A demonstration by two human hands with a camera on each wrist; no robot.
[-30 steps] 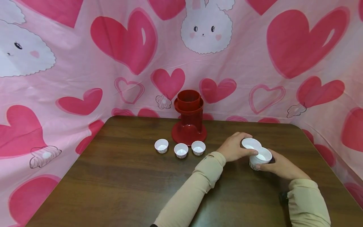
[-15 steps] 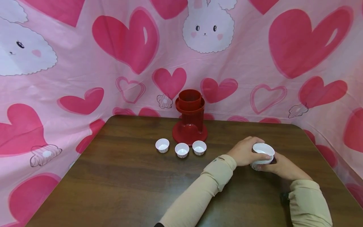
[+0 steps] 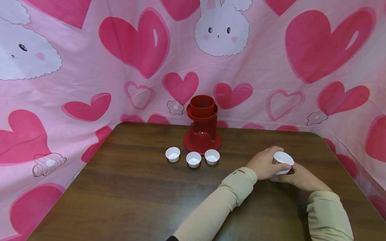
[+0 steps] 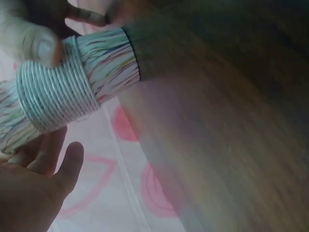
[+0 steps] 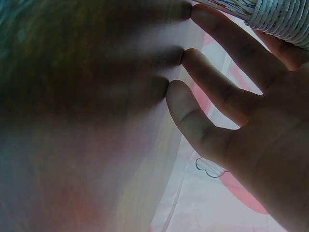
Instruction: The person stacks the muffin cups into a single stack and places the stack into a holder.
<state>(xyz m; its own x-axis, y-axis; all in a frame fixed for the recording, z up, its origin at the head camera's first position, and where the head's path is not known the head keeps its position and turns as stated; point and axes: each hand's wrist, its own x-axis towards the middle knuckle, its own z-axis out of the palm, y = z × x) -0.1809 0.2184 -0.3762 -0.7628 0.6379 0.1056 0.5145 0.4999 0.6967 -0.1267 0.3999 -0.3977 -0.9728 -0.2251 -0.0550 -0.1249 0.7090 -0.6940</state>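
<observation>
Paper-cup stack point(image 4: 58, 92) is standing on the brown table point(image 3: 135, 187), right side; white rims are forming close ridges, multicoloured streaks running along the walls above and below. Left hand point(image 3: 264, 163) is gripping its upper part; right hand point(image 3: 303, 177) is gripping its lower part.

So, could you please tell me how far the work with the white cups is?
Looks done: a nested stack has formed, many rims close together.
In hand: the left hand holds an upper cup; the right hand grips the nested stack.
Probably left: three loose cups, standing apart near the red stand.
</observation>
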